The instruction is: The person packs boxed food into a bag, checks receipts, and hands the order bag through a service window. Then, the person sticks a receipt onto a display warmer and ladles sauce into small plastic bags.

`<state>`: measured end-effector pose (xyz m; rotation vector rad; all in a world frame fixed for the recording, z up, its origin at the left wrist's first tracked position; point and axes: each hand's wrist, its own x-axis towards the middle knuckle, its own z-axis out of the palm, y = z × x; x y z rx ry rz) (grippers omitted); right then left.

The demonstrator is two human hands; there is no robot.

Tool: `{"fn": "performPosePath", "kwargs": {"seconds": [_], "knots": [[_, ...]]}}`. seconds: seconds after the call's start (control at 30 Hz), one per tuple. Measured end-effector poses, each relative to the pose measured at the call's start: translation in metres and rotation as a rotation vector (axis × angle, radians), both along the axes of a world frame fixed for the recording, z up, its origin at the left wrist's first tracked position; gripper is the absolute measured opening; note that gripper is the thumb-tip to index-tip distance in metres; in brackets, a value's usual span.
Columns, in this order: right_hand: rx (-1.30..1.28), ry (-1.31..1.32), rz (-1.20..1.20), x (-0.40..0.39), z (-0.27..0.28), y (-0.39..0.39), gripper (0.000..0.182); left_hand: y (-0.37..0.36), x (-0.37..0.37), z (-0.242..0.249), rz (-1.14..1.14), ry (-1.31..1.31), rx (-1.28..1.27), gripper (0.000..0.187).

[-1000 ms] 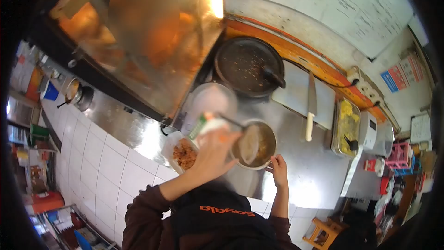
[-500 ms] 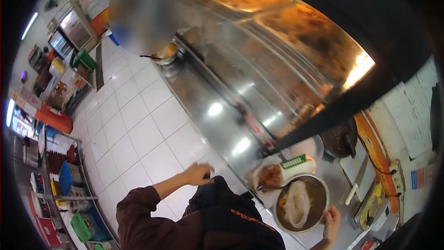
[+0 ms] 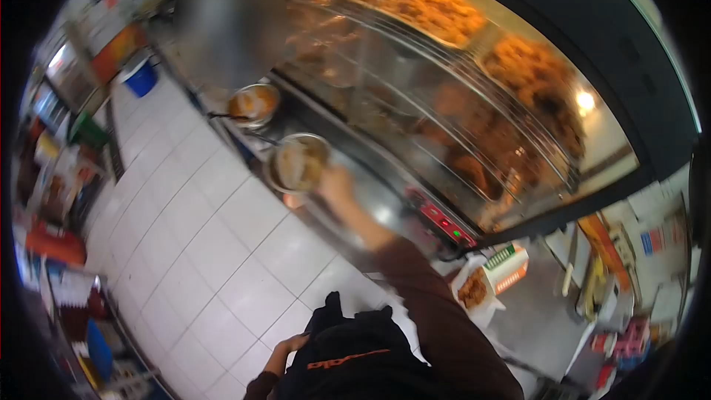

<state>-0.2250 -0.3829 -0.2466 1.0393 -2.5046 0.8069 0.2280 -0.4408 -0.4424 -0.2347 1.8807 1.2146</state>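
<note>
My right hand, at the end of my outstretched arm, grips the near side of a round metal bowl over the steel counter. Inside the bowl lies a pale, bag-like thing; a dark utensil handle sticks out over its rim. Just beyond stands another metal bowl with orange-brown contents and a dark handle. Low beside my black apron is my left hand, its fingers partly hidden and blurred.
A glass-fronted heated cabinet with trays of fried food lines the counter. An open takeaway box with fried food sits on the steel worktop, near a knife. A blurred person stands ahead. A blue bucket is on the tiled floor.
My right hand has carried the bowl from beside the takeaway box, forward and left along the counter to near the other bowl. My left hand has dropped back beside the apron. The view has shifted.
</note>
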Motion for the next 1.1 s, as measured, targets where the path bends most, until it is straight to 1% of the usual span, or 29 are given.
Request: {"fn": "performPosePath", "kwargs": {"seconds": [0.03,0.07,0.1,0.13,0.17,0.2,0.23,0.27,0.33,0.37,0.4,0.43,0.47,0.5,0.53,0.57,0.6,0.63,0.67,0.7,0.73,0.77,0.83,0.9,0.93,0.97,1.0,1.03,1.1], "knots": [[-0.233,-0.311,-0.062,-0.011,-0.013,-0.036,0.021,-0.004,0.004,0.004,-0.009,0.005,-0.035,0.054],[-0.651,-0.736,-0.168,-0.023,-0.032,-0.066,0.024,-0.009,0.006,0.012,-0.004,-0.013,-0.068,0.054],[-0.821,-0.832,-0.264,-0.032,-0.047,-0.087,0.027,-0.013,0.007,0.020,0.006,-0.031,-0.100,0.053],[-0.890,-1.063,-0.186,-0.025,-0.020,-0.081,0.029,-0.016,0.008,0.026,0.011,-0.037,-0.130,0.053],[-0.885,-0.849,-0.247,-0.026,-0.041,-0.089,0.033,-0.019,0.007,0.032,0.026,-0.049,-0.161,0.053],[-0.815,-0.740,-0.202,-0.021,-0.033,-0.076,0.035,-0.022,0.003,0.038,0.028,-0.054,-0.184,0.052],[-0.861,-0.709,-0.158,-0.002,-0.007,-0.052,0.038,-0.025,-0.003,0.042,0.025,-0.052,-0.203,0.052],[-0.950,-0.884,-0.102,0.024,0.016,-0.018,0.034,-0.030,-0.013,0.046,0.014,-0.042,-0.228,0.051],[-1.011,-0.722,-0.033,0.073,0.049,0.065,0.029,-0.040,-0.041,0.054,-0.033,0.024,-0.276,0.051],[-0.976,-0.616,-0.097,0.089,0.036,0.109,0.023,-0.048,-0.052,0.043,-0.070,0.189,-0.325,0.049],[-0.929,-0.220,-0.182,0.109,0.038,0.163,0.020,-0.049,-0.074,0.046,-0.072,0.250,-0.294,0.046],[-0.796,-0.209,-0.534,0.137,0.043,0.221,0.017,-0.042,-0.108,0.071,-0.072,0.305,-0.267,0.043],[-0.843,0.002,-0.713,0.158,0.077,0.264,0.017,-0.036,-0.140,0.090,-0.118,0.391,-0.278,0.038],[-0.844,0.163,-0.965,0.180,0.076,0.308,0.015,-0.028,-0.173,0.107,-0.165,0.476,-0.290,0.034],[-0.852,0.299,-1.228,0.202,0.076,0.351,0.014,-0.015,-0.204,0.113,-0.094,0.583,-0.102,0.026],[-0.981,0.257,-1.432,0.223,0.078,0.382,0.013,0.020,-0.239,0.164,-0.177,0.622,-0.140,0.026],[-1.007,0.212,-1.468,0.241,0.060,0.413,0.014,0.055,-0.266,0.196,-0.237,0.655,-0.139,0.026],[-1.035,0.166,-1.499,0.254,0.035,0.435,0.015,0.090,-0.286,0.206,-0.215,0.729,0.041,0.028],[-1.206,-0.200,-1.398,0.266,0.012,0.446,0.016,0.127,-0.305,0.214,-0.274,0.650,0.161,0.028],[-1.351,-0.564,-1.254,0.276,-0.004,0.451,0.017,0.165,-0.316,0.215,-0.282,0.794,0.257,0.027],[-1.282,-0.703,-1.221,0.277,-0.010,0.446,0.018,0.199,-0.328,0.173,-0.234,0.675,0.373,0.028],[-1.205,-0.840,-1.181,0.272,-0.015,0.440,0.020,0.231,-0.336,0.179,-0.195,0.467,0.383,0.040],[-1.216,-0.871,-1.133,0.265,-0.011,0.437,0.020,0.275,-0.341,0.177,-0.147,0.269,0.386,0.053],[-1.229,-0.902,-1.100,0.262,-0.010,0.436,0.020,0.304,-0.336,0.153,-0.058,0.107,0.522,0.061],[-0.905,-0.658,-1.083,0.261,-0.012,0.437,0.018,0.308,-0.329,0.155,-0.095,0.224,0.574,0.061],[-0.585,-0.420,-1.040,0.261,-0.014,0.440,0.017,0.313,-0.319,0.155,-0.097,0.224,0.570,0.061],[-0.593,-0.422,-1.039,0.261,-0.014,0.442,0.017,0.312,-0.302,0.196,-0.006,0.155,0.511,0.061],[-0.631,-0.447,-1.020,0.262,-0.011,0.444,0.016,0.316,-0.290,0.220,0.087,0.086,0.448,0.061],[-0.674,-0.482,-0.988,0.270,-0.007,0.454,0.015,0.321,-0.271,0.212,0.078,0.171,0.450,0.061]]}}
